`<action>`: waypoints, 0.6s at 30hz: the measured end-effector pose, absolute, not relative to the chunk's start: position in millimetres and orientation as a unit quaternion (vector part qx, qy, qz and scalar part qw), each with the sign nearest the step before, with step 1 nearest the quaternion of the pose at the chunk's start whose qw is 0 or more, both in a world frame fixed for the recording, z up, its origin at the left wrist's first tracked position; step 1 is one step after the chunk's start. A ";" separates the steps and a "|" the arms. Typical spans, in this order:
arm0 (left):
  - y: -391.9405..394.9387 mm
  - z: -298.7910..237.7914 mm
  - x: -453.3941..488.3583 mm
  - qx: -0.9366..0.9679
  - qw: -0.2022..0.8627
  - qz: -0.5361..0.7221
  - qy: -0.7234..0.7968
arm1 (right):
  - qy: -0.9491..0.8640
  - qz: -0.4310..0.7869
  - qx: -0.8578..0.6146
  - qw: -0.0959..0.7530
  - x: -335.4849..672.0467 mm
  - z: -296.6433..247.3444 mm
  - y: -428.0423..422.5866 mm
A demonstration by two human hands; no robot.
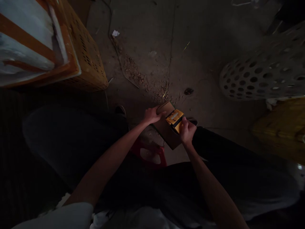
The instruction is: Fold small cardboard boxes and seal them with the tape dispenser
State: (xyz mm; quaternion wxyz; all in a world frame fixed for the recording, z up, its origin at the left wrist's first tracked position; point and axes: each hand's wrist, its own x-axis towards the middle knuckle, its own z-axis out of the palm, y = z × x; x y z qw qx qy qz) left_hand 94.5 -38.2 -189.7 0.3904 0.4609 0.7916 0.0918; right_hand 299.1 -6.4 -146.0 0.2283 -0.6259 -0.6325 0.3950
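hands clamped on a small cardboard box [166, 133], just past the knees

the left hand [151, 115] grips the box's brown edge, and the right hand [187, 130] closes round a yellow-and-black pack [174, 117] on it (the light is dim, so the fit is hard to judge). a loosened right hand or a tilted box could drop the pack onto the red plastic stool [152, 156] below the grip.
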 end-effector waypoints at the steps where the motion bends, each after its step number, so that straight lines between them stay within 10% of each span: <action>1: -37.2 -190.1 93.8 0.458 0.396 0.092 0.791 | -0.634 0.397 -0.623 0.227 298.6 -146.4 -5.2; 11: -26.3 -162.9 93.0 0.405 0.326 0.337 0.785 | -0.629 0.399 -0.616 0.255 299.2 -147.5 -2.9; 18: -25.7 -131.8 98.9 0.087 0.689 0.379 0.612 | -0.663 0.373 -0.605 0.236 293.8 -149.8 -7.0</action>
